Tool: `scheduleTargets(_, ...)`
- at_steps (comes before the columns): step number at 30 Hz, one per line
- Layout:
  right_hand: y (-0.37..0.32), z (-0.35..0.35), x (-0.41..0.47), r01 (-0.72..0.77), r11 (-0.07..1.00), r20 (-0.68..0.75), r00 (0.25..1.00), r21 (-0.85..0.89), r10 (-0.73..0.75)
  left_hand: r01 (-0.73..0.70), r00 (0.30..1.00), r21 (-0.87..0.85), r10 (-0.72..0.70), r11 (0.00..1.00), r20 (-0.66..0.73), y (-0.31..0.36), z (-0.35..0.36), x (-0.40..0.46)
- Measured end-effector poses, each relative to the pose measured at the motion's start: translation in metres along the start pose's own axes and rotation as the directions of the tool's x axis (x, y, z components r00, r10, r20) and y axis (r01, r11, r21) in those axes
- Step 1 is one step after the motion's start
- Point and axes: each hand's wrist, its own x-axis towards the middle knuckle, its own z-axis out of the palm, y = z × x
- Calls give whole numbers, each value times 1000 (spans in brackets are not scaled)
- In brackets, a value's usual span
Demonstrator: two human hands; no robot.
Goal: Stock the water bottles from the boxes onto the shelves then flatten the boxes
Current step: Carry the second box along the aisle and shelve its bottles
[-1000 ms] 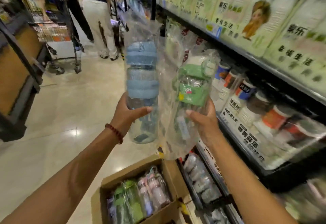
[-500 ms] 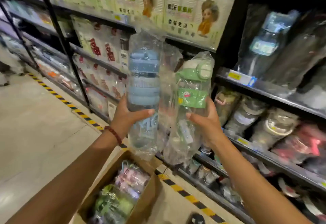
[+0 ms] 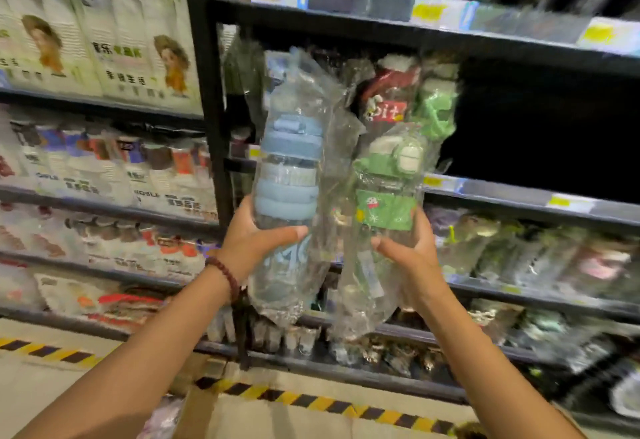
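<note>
1. The left hand, a dark beaded bracelet on its wrist, has fingers and thumb curled round the lower body of the clear plastic bottle with the blue lid and blue bands; the right hand grips the clear plastic bottle with the green lid and green label the same way. Both bottles are upright, side by side, raised before the shelving.
2. The black metal shelf unit fills the view; its middle tier is dark and seems partly bare to the right (probably the destination), with bagged bottles already on it at the left.
3. The brown cardboard box shows only as an edge at the bottom, on the floor.
4. Each bottle sits in a loose, crinkly clear bag, so the surface is likely slippery. They look empty, hence light and rigid.
5. A mid-body grip through the film seems safest (the loose bag top gives no firm purchase).
</note>
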Motion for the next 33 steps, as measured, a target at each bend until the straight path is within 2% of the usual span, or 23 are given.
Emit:
scheduleTargets(9,-41,-187,-27,-1,993,-152,988,-120,-17,37,993,-57,-30,998,111,-18,195,-6)
scheduleTargets(15,-41,-270,-41,-76,979,-215,976,-187,35,78,985,-32,-72,996,156,-37,274,-12)
scheduleTargets(25,-23,-308,13,-109,989,-272,959,-95,79,84,955,42,-92,996,282,-52,325,38)
scheduleTargets(33,-34,-331,111,-114,976,-327,944,-185,48,113,940,-25,-99,993,325,-52,370,143)
